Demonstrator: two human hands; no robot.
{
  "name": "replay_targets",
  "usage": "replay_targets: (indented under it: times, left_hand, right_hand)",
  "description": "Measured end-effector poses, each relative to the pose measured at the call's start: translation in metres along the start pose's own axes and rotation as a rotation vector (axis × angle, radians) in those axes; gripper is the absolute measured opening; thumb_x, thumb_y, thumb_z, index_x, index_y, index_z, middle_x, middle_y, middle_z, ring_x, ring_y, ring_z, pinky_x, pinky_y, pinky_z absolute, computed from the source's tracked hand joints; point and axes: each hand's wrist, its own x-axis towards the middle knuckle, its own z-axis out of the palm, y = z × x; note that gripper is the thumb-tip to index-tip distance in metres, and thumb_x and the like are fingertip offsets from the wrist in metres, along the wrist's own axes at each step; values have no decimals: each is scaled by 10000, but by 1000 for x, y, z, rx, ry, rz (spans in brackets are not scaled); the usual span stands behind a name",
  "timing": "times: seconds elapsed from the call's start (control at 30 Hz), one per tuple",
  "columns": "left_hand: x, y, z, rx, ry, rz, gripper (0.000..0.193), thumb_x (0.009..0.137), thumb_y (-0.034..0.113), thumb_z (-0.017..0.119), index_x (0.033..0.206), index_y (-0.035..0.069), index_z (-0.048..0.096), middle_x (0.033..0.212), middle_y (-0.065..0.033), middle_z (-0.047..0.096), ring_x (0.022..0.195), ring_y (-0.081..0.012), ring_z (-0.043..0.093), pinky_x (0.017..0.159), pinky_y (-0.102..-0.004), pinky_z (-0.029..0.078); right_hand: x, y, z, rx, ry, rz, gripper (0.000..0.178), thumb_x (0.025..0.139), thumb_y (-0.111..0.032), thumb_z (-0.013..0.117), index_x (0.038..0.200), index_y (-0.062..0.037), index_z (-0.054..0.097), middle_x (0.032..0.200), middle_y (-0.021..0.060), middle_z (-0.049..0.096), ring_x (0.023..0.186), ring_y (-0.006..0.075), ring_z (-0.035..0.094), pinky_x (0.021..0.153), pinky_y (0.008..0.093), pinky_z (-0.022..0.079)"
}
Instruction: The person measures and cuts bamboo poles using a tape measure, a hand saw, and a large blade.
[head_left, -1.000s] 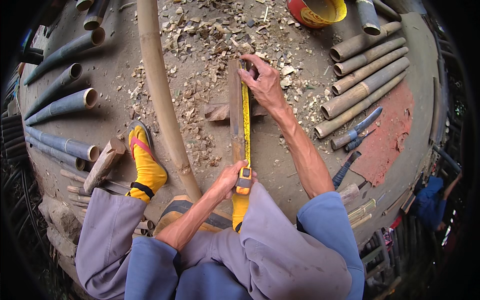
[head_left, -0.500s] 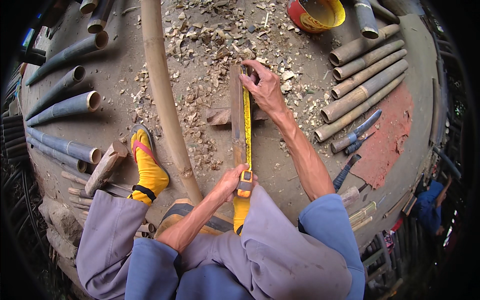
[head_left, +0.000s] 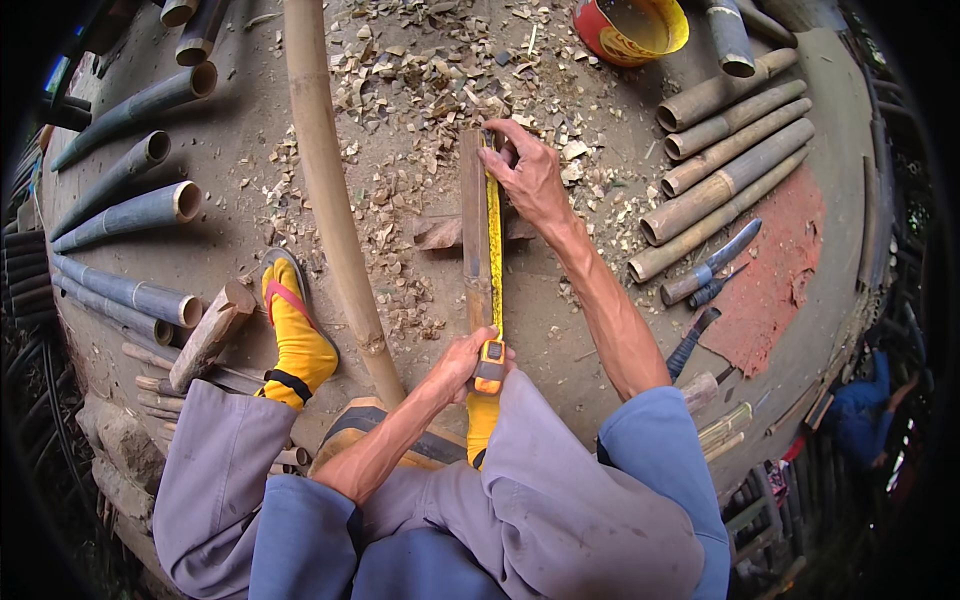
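My left hand (head_left: 462, 358) is closed around the yellow and grey case of a tape measure (head_left: 489, 367), near my knee. Its yellow blade (head_left: 494, 240) runs straight out, away from me, along the right side of a brown bamboo strip (head_left: 475, 215). At the strip's far end my right hand (head_left: 532, 178) pinches the blade's tip between thumb and finger. The strip lies across a short wooden block (head_left: 438, 233) on the ground. Part of the strip's near end is hidden behind my left hand.
A long bamboo pole (head_left: 333, 190) slants along the left. Bamboo tubes lie at far left (head_left: 130, 218) and right (head_left: 730, 185). A large knife (head_left: 715, 262) rests by a red sheet (head_left: 775, 275). Wood chips surround the red-yellow bucket (head_left: 630, 35). Another person (head_left: 865, 415) is at far right.
My hands, the tape measure and the bamboo strip stay in place. Only the other person at far right has shifted slightly, an arm now in a different position.
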Motion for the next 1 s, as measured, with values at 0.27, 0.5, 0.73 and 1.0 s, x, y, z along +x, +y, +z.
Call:
replay_targets:
  times: [0.27,0.5,0.73,1.0]
  left_hand:
    - [-1,3,0,-17,-21,-15,419,920,349,499,906,-53,618,774,-158,659,670,-229,664,624,-331,562]
    - [-1,4,0,-13,-36,-29,407,922,338,496,918,-54,607,790,-163,662,684,-231,670,641,-334,569]
    - [-5,7,2,15,-36,-37,413,921,336,477,931,-55,611,792,-155,665,680,-223,666,645,-318,562]
    - [-51,32,6,180,43,465,384,942,317,428,954,-27,598,740,-104,629,611,-150,602,573,-267,515]
  right_hand:
    - [0,3,1,13,-7,-16,308,848,-218,648,1120,-81,600,603,30,494,548,149,524,508,327,451]
    - [0,1,1,6,-8,-1,312,845,-210,655,1124,-82,600,601,30,490,545,145,520,514,319,452]
    - [1,2,0,2,-4,-2,314,841,-190,655,1129,-78,600,603,28,511,547,134,527,515,309,457]
    - [-5,-55,-49,571,124,212,331,870,-115,649,1180,-40,558,668,-5,571,567,42,551,457,191,455]
